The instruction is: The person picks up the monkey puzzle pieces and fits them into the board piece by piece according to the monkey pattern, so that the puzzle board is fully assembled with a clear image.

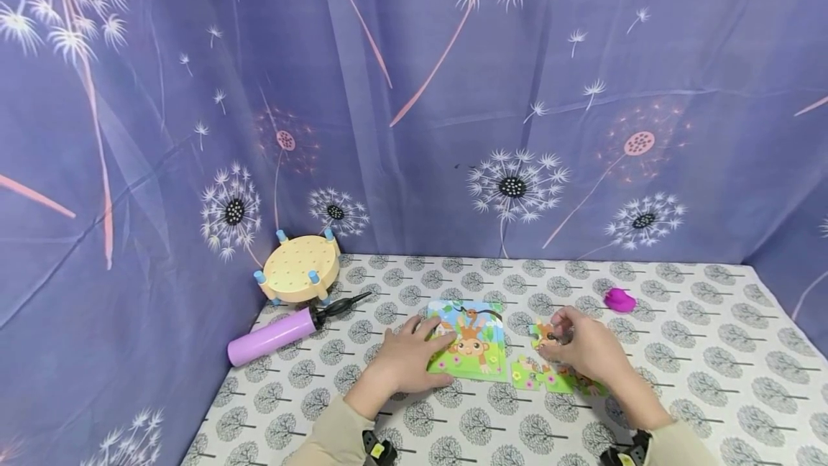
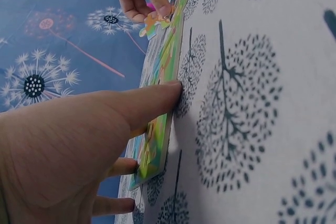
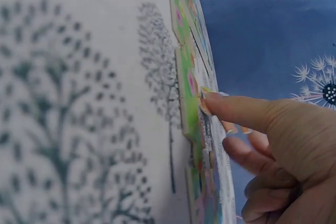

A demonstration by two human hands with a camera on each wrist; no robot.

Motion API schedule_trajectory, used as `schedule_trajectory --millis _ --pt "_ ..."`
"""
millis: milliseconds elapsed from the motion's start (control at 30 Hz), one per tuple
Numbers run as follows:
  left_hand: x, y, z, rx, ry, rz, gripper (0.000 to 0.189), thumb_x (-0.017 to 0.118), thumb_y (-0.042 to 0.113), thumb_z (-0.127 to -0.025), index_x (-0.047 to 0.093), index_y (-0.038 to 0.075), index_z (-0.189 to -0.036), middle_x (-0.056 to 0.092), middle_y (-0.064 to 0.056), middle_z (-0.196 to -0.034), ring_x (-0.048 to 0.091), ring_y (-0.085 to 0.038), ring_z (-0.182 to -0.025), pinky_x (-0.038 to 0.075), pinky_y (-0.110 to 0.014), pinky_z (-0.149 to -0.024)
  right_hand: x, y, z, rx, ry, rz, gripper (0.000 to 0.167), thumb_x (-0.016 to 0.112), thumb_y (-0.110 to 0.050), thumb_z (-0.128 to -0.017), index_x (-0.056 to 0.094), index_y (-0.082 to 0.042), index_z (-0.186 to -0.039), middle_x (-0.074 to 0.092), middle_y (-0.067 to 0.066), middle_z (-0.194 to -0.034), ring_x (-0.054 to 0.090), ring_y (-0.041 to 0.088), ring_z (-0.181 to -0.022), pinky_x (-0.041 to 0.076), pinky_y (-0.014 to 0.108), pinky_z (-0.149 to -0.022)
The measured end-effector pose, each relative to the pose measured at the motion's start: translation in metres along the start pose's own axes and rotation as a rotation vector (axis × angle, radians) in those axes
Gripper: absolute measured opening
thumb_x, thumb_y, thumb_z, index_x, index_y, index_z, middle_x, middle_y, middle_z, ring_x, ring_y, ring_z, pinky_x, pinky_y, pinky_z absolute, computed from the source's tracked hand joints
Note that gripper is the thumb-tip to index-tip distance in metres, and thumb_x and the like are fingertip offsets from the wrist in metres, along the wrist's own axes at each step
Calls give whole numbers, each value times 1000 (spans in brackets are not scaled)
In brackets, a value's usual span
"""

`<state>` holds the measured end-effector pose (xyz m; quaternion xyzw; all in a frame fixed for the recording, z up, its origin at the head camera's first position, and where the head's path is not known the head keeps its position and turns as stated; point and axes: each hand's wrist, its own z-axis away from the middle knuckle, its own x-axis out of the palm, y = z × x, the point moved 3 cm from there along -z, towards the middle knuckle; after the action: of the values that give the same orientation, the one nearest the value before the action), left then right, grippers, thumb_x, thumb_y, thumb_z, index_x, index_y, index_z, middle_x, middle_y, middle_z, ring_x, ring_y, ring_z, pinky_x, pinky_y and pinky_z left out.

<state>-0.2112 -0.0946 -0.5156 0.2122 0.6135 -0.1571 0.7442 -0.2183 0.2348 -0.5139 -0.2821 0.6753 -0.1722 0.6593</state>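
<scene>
My left hand (image 1: 409, 359) rests at the left edge of a square puzzle board (image 1: 475, 364) with a cartoon monkey picture, its fingers spread over the rim. In the left wrist view, the thumb lies along the near edge of the board (image 2: 152, 153). My right hand (image 1: 587, 345) pinches a jigsaw piece (image 1: 543, 335) in orange and green between thumb and fingertips. Under and beside that hand lie several loose jigsaw pieces, one a green piece with flowers (image 1: 525, 375). In the right wrist view, the pinched piece is partly hidden by the thumb, close over a green piece (image 3: 188, 95).
A magenta plastic object (image 1: 619, 300) lies at the back right. On the left are a purple hand pump (image 1: 272, 337) with a black nozzle and a yellow round stool-like toy (image 1: 300, 268) with blue-tipped legs. A dandelion-print curtain (image 1: 414, 164) borders the tree-patterned tablecloth (image 1: 479, 426).
</scene>
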Motion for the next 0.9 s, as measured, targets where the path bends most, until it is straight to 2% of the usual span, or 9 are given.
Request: schedule_trajectory --millis 167,367,433,567,733,900 --pt "0 1 -1 2 -7 9 76 61 73 -91 40 45 -159 26 -2 -170 29 -44 -151 33 -80 -106 2 3 1 -4 47 -92 38 91 -25 -80 66 -12 -104 69 0 -95 55 14 -63 47 27 -51" --pt "-2 4 0 23 5 7 74 62 70 -92 43 42 -158 29 -2 -169 30 -42 -151 33 -77 -109 3 7 0 -2 60 -150 25 86 -27 -86 69 -15 -99 72 -3 -93 62 15 -76 50 27 -61" --pt "-2 4 0 35 10 11 74 62 68 -93 43 40 -158 29 -2 -169 30 -41 -151 31 -76 -110 3 8 0 3 55 -178 22 85 -29 -88 70 -16 -98 72 -3 -91 62 17 -75 51 28 -60" --pt "-1 5 1 56 13 18 74 61 66 -94 43 36 -159 28 -1 -170 27 -39 -153 28 -75 -113 0 10 -2 15 43 -215 23 83 -32 -89 72 -15 -99 72 -2 -87 63 18 -75 52 28 -60" --pt "0 4 -1 78 19 9 74 60 66 -96 42 33 -160 26 -1 -170 26 -32 -155 27 -73 -115 -4 8 -3 12 45 -225 30 83 -31 -90 73 -10 -109 73 0 -91 64 18 -74 53 28 -58" --pt "0 3 -2 86 15 3 75 60 66 -95 42 32 -160 27 0 -170 28 -31 -154 31 -71 -115 -4 3 -6 4 51 -218 27 82 -33 -91 77 -14 -109 73 -2 -88 59 16 -62 48 26 -47"
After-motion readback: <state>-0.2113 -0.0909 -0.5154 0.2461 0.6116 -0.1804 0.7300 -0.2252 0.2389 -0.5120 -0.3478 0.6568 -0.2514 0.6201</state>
